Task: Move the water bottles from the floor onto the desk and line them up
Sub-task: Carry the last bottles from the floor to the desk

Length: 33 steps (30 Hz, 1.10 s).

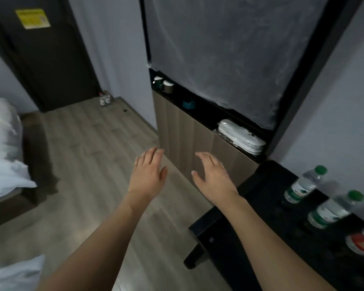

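Head view: the left hand point(148, 172) and right hand point(212, 175) hover over the floor point(93, 143), fingers relaxed, holding nothing. Two green-capped bottles point(304, 184) point(334, 208) stand upright on the black desk point(271, 185), caps up. More bottles point(104, 98) stand by the door point(51, 59).

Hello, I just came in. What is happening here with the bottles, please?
A person is moving water bottles from the floor onto the black desk. Two green-capped bottles stand on it already, with a red-labelled bottle partly cut off at the frame edge. More bottles wait on the floor by the dark door. Both hands, left hand and right hand, are empty and stretched forward with relaxed fingers, holding nothing.
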Tool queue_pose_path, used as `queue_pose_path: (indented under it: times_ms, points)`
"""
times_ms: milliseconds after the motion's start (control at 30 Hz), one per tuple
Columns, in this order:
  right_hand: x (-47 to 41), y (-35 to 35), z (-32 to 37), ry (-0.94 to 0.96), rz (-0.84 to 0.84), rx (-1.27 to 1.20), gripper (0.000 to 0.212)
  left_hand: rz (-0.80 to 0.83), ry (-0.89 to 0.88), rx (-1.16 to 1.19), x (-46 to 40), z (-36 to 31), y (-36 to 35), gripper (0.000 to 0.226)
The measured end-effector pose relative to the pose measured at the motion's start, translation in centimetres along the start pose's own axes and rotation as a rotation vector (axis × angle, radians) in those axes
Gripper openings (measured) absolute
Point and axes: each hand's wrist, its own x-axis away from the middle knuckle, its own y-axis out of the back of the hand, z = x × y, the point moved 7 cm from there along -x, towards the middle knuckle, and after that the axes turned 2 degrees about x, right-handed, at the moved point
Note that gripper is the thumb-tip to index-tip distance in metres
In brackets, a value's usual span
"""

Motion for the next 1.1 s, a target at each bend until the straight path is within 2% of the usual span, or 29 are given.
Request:
queue_pose_path:
  times_ms: [367, 633, 933, 1100]
  points:
    - [-7.1, -12.5, 14.1, 0.234, 0.216, 0.007, 0.059, -0.098, 0.322, -0.062, 4.4, 18.2, 6.5, 0.056]
    - [-12.4, -17.8, 18.0, 0.293, 0.301, -0.038, 0.058, -0.101, 0.383, -0.123, 2.6, 23.8, 8.2, 0.055]
    - [-24.1, -20.4, 20.0, 0.335, 0.335, -0.026, 0.054, -0.112, 0.425, -0.23, -6.1, 29.7, 10.0, 0.056]
    - [-30.5, -21.2, 22.3, 0.361, 0.331, -0.044, 0.055, -0.171, 0.45, -0.235, -10.6, 33.0, 12.2, 0.054]
